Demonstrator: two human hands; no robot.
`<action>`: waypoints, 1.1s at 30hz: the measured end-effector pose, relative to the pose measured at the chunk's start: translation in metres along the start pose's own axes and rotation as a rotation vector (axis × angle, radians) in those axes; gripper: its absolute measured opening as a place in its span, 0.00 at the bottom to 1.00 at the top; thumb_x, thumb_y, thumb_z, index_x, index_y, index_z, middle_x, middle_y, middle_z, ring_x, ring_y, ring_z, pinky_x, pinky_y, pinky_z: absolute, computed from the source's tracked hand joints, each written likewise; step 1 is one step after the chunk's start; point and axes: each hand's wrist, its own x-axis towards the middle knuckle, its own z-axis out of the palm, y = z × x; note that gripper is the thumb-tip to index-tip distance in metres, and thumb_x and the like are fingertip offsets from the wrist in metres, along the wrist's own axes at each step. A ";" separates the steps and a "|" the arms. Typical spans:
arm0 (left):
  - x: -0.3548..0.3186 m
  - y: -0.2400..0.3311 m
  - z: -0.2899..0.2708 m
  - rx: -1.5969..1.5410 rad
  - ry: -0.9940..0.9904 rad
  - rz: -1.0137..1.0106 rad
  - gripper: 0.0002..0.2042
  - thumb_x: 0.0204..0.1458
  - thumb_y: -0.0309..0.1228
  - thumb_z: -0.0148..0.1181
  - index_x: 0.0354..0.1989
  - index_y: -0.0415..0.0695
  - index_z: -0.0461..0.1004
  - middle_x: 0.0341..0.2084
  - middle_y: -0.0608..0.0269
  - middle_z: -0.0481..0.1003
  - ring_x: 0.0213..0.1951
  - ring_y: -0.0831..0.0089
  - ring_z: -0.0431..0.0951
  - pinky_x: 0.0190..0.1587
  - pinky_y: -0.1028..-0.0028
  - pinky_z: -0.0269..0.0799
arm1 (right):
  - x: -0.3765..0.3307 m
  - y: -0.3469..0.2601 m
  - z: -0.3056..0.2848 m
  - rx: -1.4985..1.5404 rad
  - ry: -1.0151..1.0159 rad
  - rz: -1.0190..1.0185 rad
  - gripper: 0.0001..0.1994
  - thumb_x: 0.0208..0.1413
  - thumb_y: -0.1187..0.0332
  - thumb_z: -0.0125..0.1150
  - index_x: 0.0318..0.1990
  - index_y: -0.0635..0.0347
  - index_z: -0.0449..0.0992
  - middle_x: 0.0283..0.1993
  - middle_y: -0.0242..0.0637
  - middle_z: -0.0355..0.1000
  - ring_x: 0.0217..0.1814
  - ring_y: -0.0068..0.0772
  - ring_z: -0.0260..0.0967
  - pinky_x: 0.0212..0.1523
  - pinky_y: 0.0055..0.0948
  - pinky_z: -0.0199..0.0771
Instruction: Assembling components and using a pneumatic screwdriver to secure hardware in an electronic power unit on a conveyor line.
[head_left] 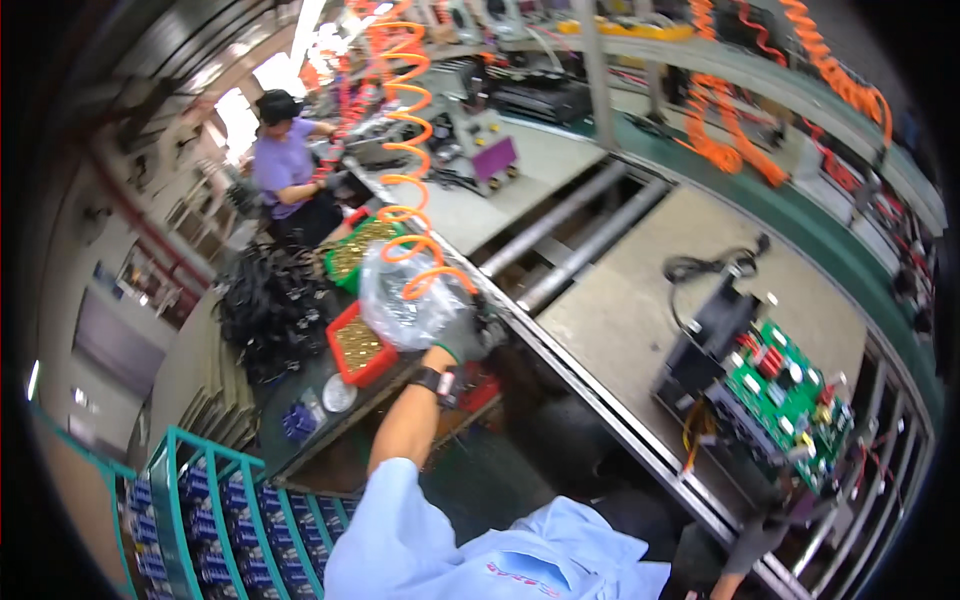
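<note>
Left hand [464,337]: gloved and blurred against the clear plastic bag [398,300]; I could not tell whether its grip was wide or closed.
Right hand [757,543]: gloved, near the green circuit board [775,385], which lay beyond it; its grip could not be made out either.
Orange coiled hose [410,130]: hung just above the left hand.
Red bin [374,371]: left of that hand, filled with brass-coloured pieces.
Black cables [268,310]: heaped farther left, past the bin.
Co-worker [284,165]: well beyond, in purple.
</note>
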 end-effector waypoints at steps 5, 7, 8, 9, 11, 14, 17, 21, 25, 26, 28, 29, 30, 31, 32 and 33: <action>-0.054 0.038 0.000 -1.045 0.347 -0.704 0.25 0.57 0.53 0.57 0.47 0.41 0.71 0.34 0.53 0.72 0.24 0.73 0.68 0.25 0.79 0.70 | 0.005 -0.031 -0.004 -0.059 0.028 -0.061 0.30 0.52 0.77 0.61 0.64 0.71 0.63 0.62 0.49 0.68 0.61 0.41 0.67 0.62 0.35 0.64; -0.079 0.054 0.007 -0.929 0.369 -0.660 0.25 0.57 0.51 0.56 0.48 0.40 0.71 0.35 0.53 0.72 0.23 0.73 0.68 0.23 0.79 0.69 | -0.004 -0.087 -0.016 0.016 -0.160 -0.028 0.49 0.50 0.53 0.74 0.69 0.76 0.51 0.70 0.60 0.57 0.70 0.50 0.59 0.71 0.39 0.57; -0.106 0.059 -0.003 -0.806 0.436 -0.616 0.24 0.58 0.50 0.56 0.49 0.39 0.70 0.35 0.53 0.73 0.21 0.74 0.68 0.22 0.78 0.68 | -0.005 -0.097 -0.014 0.033 -0.175 -0.040 0.49 0.50 0.53 0.74 0.69 0.76 0.51 0.70 0.60 0.57 0.70 0.50 0.59 0.71 0.39 0.57; -0.121 0.048 -0.014 -0.804 0.434 -0.596 0.24 0.58 0.50 0.56 0.49 0.39 0.70 0.35 0.53 0.73 0.21 0.74 0.68 0.22 0.78 0.68 | -0.008 -0.104 -0.019 -0.022 -0.171 0.006 0.49 0.45 0.59 0.77 0.68 0.76 0.53 0.71 0.60 0.55 0.71 0.51 0.57 0.71 0.40 0.56; -0.166 0.021 -0.051 0.160 0.530 -0.233 0.20 0.60 0.38 0.55 0.56 0.37 0.68 0.49 0.49 0.72 0.37 0.64 0.74 0.36 0.69 0.74 | -0.010 -0.121 -0.009 -0.062 -0.172 0.008 0.45 0.38 0.68 0.80 0.63 0.77 0.61 0.71 0.61 0.55 0.72 0.53 0.55 0.72 0.39 0.55; -0.131 0.144 0.037 -0.110 0.965 0.104 0.13 0.60 0.29 0.54 0.51 0.37 0.71 0.43 0.53 0.75 0.30 0.72 0.75 0.30 0.75 0.72 | -0.009 -0.035 -0.020 0.216 -0.043 -0.034 0.38 0.44 0.79 0.66 0.67 0.69 0.60 0.65 0.48 0.63 0.64 0.41 0.64 0.62 0.36 0.65; -0.159 0.232 0.100 -0.146 0.829 0.208 0.09 0.59 0.26 0.53 0.46 0.37 0.73 0.36 0.59 0.76 0.24 0.77 0.73 0.26 0.78 0.70 | 0.008 0.003 -0.005 0.087 -0.024 -0.055 0.31 0.28 0.78 0.77 0.47 0.64 0.71 0.46 0.39 0.70 0.48 0.36 0.68 0.50 0.36 0.70; -0.121 0.207 0.180 0.357 0.285 0.272 0.15 0.53 0.30 0.62 0.47 0.38 0.73 0.35 0.50 0.77 0.26 0.66 0.78 0.34 0.71 0.76 | 0.006 -0.079 -0.001 0.182 -0.117 0.098 0.42 0.29 0.77 0.77 0.59 0.65 0.66 0.51 0.39 0.69 0.52 0.35 0.68 0.52 0.36 0.71; -0.039 0.129 0.225 0.748 0.282 0.534 0.24 0.49 0.41 0.66 0.50 0.37 0.72 0.43 0.45 0.74 0.47 0.52 0.76 0.49 0.57 0.74 | 0.012 -0.118 0.004 0.207 -0.073 0.024 0.47 0.29 0.78 0.77 0.65 0.65 0.61 0.51 0.39 0.70 0.52 0.35 0.68 0.53 0.33 0.71; -0.025 0.120 0.223 0.887 0.409 0.522 0.26 0.48 0.43 0.66 0.50 0.36 0.72 0.43 0.44 0.73 0.48 0.49 0.74 0.51 0.54 0.71 | 0.011 -0.110 0.003 0.132 -0.079 0.014 0.47 0.29 0.78 0.79 0.64 0.66 0.62 0.55 0.40 0.68 0.56 0.36 0.66 0.56 0.32 0.69; 0.003 0.096 0.205 1.072 0.537 0.479 0.29 0.48 0.49 0.64 0.48 0.33 0.72 0.43 0.42 0.72 0.49 0.45 0.73 0.53 0.50 0.67 | 0.014 -0.088 0.000 -0.100 -0.133 -0.127 0.45 0.28 0.78 0.81 0.61 0.69 0.64 0.60 0.46 0.65 0.61 0.41 0.64 0.62 0.32 0.66; 0.020 0.085 0.198 1.116 0.531 0.453 0.31 0.49 0.51 0.62 0.47 0.32 0.72 0.44 0.41 0.72 0.48 0.44 0.73 0.52 0.50 0.66 | 0.015 -0.087 -0.004 -0.038 -0.134 -0.056 0.45 0.27 0.78 0.80 0.60 0.71 0.65 0.59 0.46 0.66 0.59 0.40 0.66 0.61 0.31 0.67; 0.034 0.080 0.196 1.148 0.537 0.420 0.32 0.50 0.55 0.59 0.46 0.33 0.73 0.43 0.40 0.74 0.46 0.46 0.74 0.48 0.52 0.67 | 0.007 -0.078 0.002 0.234 -0.067 -0.031 0.39 0.27 0.76 0.79 0.55 0.68 0.72 0.67 0.48 0.64 0.68 0.37 0.61 0.65 0.33 0.60; 0.044 0.086 0.199 1.085 0.394 0.169 0.33 0.52 0.57 0.55 0.47 0.33 0.74 0.45 0.40 0.74 0.48 0.47 0.73 0.51 0.50 0.66 | 0.009 -0.056 -0.009 0.120 -0.132 -0.076 0.42 0.28 0.79 0.77 0.60 0.67 0.69 0.72 0.47 0.57 0.75 0.39 0.53 0.69 0.35 0.55; 0.057 0.089 0.211 1.064 0.359 0.119 0.35 0.53 0.58 0.54 0.53 0.33 0.71 0.48 0.41 0.73 0.52 0.49 0.72 0.52 0.50 0.66 | 0.004 -0.069 -0.003 0.461 0.032 -0.210 0.43 0.32 0.82 0.72 0.64 0.65 0.65 0.69 0.46 0.62 0.72 0.39 0.58 0.68 0.35 0.58; 0.044 0.092 0.198 1.093 0.404 0.038 0.36 0.54 0.58 0.53 0.56 0.34 0.69 0.50 0.42 0.72 0.53 0.50 0.72 0.53 0.51 0.66 | 0.004 -0.112 -0.010 0.160 -0.056 -0.275 0.39 0.36 0.75 0.76 0.61 0.70 0.67 0.70 0.53 0.58 0.72 0.47 0.56 0.70 0.38 0.56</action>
